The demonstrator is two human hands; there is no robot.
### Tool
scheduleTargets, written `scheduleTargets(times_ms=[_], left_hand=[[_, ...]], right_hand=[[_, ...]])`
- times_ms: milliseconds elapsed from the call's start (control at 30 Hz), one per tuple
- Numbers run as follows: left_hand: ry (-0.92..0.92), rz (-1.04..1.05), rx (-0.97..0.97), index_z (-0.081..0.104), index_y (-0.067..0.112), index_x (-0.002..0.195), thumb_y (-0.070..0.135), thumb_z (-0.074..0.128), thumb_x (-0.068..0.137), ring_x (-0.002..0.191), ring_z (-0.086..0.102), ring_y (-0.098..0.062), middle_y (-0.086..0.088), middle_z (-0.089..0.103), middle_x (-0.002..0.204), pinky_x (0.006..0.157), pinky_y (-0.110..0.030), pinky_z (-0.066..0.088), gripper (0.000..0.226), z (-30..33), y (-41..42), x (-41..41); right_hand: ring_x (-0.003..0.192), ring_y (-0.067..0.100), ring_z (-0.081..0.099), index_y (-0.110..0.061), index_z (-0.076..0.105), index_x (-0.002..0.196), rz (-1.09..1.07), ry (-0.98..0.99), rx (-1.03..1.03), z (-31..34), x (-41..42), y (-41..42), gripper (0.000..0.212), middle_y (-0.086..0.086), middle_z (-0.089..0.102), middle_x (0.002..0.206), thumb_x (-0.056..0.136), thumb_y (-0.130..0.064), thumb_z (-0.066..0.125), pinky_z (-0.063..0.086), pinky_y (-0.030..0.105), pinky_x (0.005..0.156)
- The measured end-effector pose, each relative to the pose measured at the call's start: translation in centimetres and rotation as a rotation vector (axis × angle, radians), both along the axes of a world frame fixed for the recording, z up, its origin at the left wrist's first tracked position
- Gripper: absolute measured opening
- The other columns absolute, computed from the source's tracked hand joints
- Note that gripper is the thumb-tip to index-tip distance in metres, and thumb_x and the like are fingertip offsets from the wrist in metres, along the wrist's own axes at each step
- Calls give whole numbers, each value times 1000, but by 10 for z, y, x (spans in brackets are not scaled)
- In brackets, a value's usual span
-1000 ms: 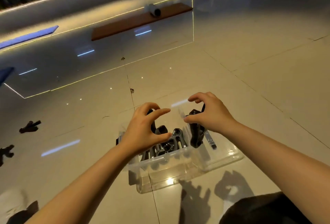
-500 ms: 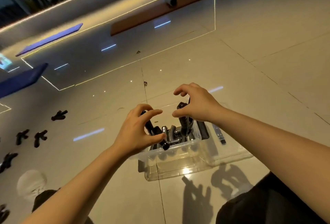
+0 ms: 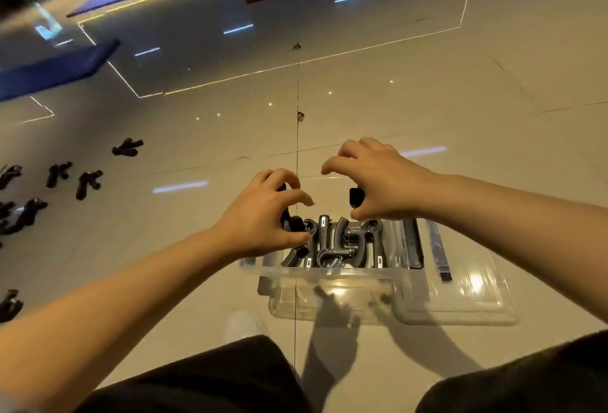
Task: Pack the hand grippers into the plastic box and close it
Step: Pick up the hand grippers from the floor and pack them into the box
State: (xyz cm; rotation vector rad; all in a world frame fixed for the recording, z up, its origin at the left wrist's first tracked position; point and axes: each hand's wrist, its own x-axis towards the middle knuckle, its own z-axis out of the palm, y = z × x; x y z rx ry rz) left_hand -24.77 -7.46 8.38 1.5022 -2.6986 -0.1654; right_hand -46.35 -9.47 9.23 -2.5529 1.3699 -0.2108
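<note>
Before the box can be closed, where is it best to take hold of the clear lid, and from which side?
Probably by the long right edge of the lid, coming from the right. It lies flat on the floor beside the plastic box, its left side close against the box, so only the outer rim is free for fingers to slip under.

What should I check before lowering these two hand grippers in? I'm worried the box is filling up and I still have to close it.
1. Left hand grips a black hand gripper: ok.
2. Right hand grips a black hand gripper: ok.
3. Both hands over the open clear plastic box: ok.
4. Free room among the packed grippers: cannot tell; they lie crowded along the near side, the far side is hidden by the hands.
5. Lid within reach, lying flat against the box's right side: ok.
6. All grippers packed: not ok; loose grippers lie on the floor to the left.
</note>
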Motion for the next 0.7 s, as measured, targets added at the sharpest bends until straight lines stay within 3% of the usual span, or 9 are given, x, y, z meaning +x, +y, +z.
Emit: scheduleTargets(times_ms=[133, 267, 333, 433, 567, 700], left_hand=[[11, -76, -88, 60, 33, 113, 54, 64, 72, 121, 36, -22, 6, 47, 122, 94, -34, 39, 46, -41, -19, 11], [246, 32, -84, 63, 24, 108, 53, 60, 72, 116, 42, -23, 0, 50, 116, 93, -37, 41, 46, -100, -28, 33], [276, 12, -88, 66, 19, 106, 49, 64, 72, 112, 45, -25, -4, 52, 112, 92, -39, 42, 45, -128, -33, 43], [350, 46, -137, 68, 13, 104, 42, 72, 71, 113, 47, -32, -8, 54, 108, 94, -42, 41, 44, -165, -39, 54], [455, 172, -201, 69, 9, 101, 32, 79, 68, 113, 46, -33, -14, 55, 106, 99, -42, 39, 42, -189, -39, 60], [478, 161, -215, 69, 6, 100, 32, 77, 70, 118, 43, -34, -18, 54, 107, 103, -42, 36, 41, -184, -32, 70]], right_hand=[[120, 24, 32, -36, 29, 137, 208, 176, -71, -62, -7, -15, 78, 0, 38, 129, 73, -32, 72, 38, 40, 94], [112, 42, 47, -24, 51, 124, 408, 290, -303, -125, -19, -23, 79, 9, 52, 116, 53, -10, 83, 47, 46, 72], [117, 47, 43, -19, 51, 124, 460, 316, -340, -144, -22, -22, 76, 13, 52, 119, 54, 0, 76, 48, 49, 76], [117, 49, 44, -12, 54, 120, 534, 331, -372, -164, -19, -26, 64, 18, 57, 113, 61, 9, 45, 49, 51, 80], [118, 47, 48, -7, 59, 114, 609, 480, -312, -191, -10, -44, 65, 19, 60, 113, 51, 5, 72, 48, 51, 88], [119, 48, 48, -6, 59, 115, 647, 477, -302, -206, 1, -53, 54, 21, 58, 116, 61, 2, 65, 47, 52, 90]])
